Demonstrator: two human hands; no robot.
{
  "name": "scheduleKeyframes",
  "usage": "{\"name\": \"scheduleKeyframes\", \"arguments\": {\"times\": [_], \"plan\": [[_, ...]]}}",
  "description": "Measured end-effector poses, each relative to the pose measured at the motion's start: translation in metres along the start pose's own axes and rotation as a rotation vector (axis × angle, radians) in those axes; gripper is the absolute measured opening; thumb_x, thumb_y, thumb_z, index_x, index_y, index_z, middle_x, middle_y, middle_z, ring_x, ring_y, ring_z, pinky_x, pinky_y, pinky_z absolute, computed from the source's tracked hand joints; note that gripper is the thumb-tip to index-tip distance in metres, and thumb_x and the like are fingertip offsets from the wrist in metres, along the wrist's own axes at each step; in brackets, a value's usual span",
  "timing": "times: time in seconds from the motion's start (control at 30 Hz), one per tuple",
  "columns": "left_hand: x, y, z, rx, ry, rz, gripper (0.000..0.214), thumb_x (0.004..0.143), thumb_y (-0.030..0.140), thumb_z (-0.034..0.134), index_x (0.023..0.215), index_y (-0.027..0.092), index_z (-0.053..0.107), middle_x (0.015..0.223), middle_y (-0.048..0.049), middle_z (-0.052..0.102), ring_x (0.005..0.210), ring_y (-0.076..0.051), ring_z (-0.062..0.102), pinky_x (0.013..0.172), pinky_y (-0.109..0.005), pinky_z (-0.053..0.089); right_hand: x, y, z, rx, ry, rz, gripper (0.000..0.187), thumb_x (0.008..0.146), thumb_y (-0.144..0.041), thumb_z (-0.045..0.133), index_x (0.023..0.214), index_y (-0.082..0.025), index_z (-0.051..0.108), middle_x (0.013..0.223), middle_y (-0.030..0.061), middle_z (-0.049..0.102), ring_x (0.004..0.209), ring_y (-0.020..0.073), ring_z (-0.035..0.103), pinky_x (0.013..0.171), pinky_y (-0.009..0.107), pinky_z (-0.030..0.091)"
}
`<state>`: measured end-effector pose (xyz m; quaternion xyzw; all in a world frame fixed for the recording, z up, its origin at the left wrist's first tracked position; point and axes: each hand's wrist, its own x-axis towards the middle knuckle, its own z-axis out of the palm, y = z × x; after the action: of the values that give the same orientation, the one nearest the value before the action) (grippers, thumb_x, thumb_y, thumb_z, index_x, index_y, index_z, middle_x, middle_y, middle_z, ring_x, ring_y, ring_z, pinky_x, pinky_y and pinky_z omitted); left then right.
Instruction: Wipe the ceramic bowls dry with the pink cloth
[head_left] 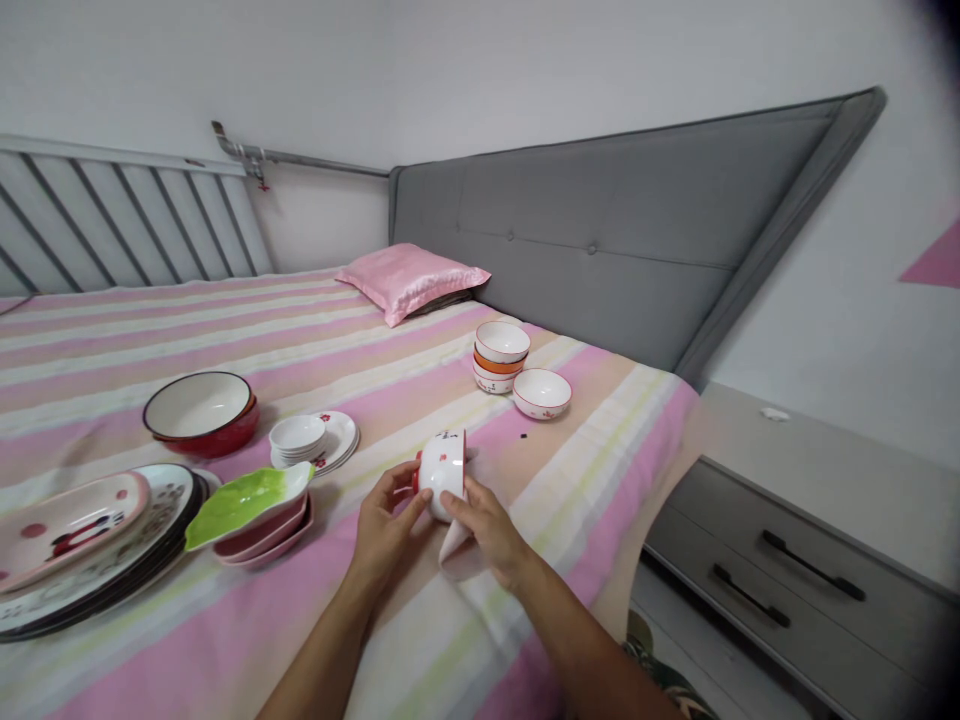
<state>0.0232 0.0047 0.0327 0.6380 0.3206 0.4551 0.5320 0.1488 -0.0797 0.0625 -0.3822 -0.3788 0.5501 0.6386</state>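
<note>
Tipped on its side between my hands is a white bowl point(444, 472) with a red foot and small printed figures. My left hand point(390, 520) grips it by the foot and lower wall. My right hand point(486, 525) is closed around a pale cloth point(456, 545) at the bowl's rim, with the thumb on the outer wall. The bowl's inside faces right and is hidden from me. Beyond my hands stands a stack of bowls point(501, 345), white and orange, and a single white bowl point(542, 393) with a red rim touches it on the right.
To the left are red enamel-like bowls point(202, 415), small white dishes point(298, 436), a green leaf-shaped dish point(247, 505) on pink dishes point(262, 545), and stacked oval plates point(90, 540). A pink pillow point(412, 280) lies by the grey headboard point(585, 220). A drawer cabinet point(810, 540) stands right.
</note>
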Motion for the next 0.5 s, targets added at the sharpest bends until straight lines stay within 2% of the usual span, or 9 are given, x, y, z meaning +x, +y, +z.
{"name": "scheduleKeyframes", "arguments": {"times": [0.17,0.23,0.3,0.4,0.5], "plan": [[0.0,0.005,-0.001,-0.028,-0.018,-0.006,0.042,0.075,0.038,0.067,0.11,0.017,0.059,0.112,-0.011,0.063,0.101,-0.026,0.057,0.088,-0.039,0.043,0.002,0.009,-0.006,-0.254,-0.111,0.05,0.053,0.077,-0.021,0.058,0.129,-0.026,0.05,0.131,0.001,0.054,0.123,0.0214,0.047,0.107,0.04,0.032],[0.0,0.006,-0.001,-0.028,-0.013,-0.007,0.042,0.075,0.038,0.066,0.111,0.017,0.059,0.113,-0.0116,0.063,0.103,-0.027,0.056,0.088,-0.039,0.043,0.004,0.011,-0.009,-0.326,-0.111,0.062,0.056,0.074,-0.014,0.051,0.129,-0.027,0.051,0.133,-0.0005,0.052,0.126,0.0207,0.043,0.108,0.038,0.029],[0.0,0.007,-0.001,-0.028,-0.007,-0.011,0.042,0.075,0.039,0.066,0.11,0.017,0.059,0.114,-0.0119,0.063,0.104,-0.027,0.056,0.087,-0.039,0.044,0.005,0.011,-0.011,-0.333,-0.093,0.087,0.066,0.068,-0.009,0.047,0.131,-0.028,0.05,0.129,-0.0014,0.054,0.124,0.0201,0.043,0.105,0.035,0.031],[0.001,0.008,-0.001,-0.032,0.003,-0.024,0.043,0.074,0.039,0.067,0.11,0.017,0.06,0.115,-0.012,0.062,0.105,-0.027,0.056,0.087,-0.038,0.044,0.007,0.009,-0.012,-0.225,-0.065,0.163,0.08,0.056,-0.005,0.042,0.133,-0.029,0.046,0.112,-0.0016,0.062,0.108,0.0182,0.052,0.085,0.028,0.042],[0.001,0.007,-0.002,-0.049,0.018,-0.043,0.045,0.072,0.04,0.068,0.109,0.017,0.06,0.115,-0.0122,0.063,0.105,-0.028,0.057,0.087,-0.039,0.044,0.008,0.009,-0.014,-0.064,-0.01,0.235,0.08,0.048,-0.007,0.039,0.125,-0.023,0.049,0.095,-0.001,0.066,0.087,0.0147,0.056,0.063,0.02,0.038]]}}
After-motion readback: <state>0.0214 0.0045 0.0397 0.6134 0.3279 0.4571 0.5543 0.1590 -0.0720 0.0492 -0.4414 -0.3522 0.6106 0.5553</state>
